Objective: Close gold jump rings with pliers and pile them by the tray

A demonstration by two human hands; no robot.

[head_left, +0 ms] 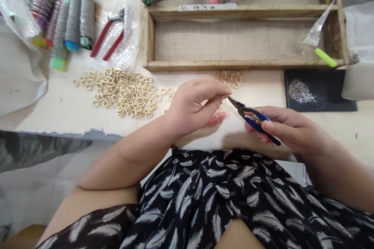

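Blue-handled pliers (257,118) with a dark, pointed metal nose slant over the table (70,120), their tip meeting the left hand's fingertips. The right hand (288,126) is closed around the handles. The left hand (194,105) pinches thumb and finger together; whatever is between them is too small to tell. Pink beads (217,118) lie just beside that hand, gold rings (128,91) spread to its left. Beyond stands a wooden mesh frame (204,65); a black tray (336,89) holds silvery bits (302,91).
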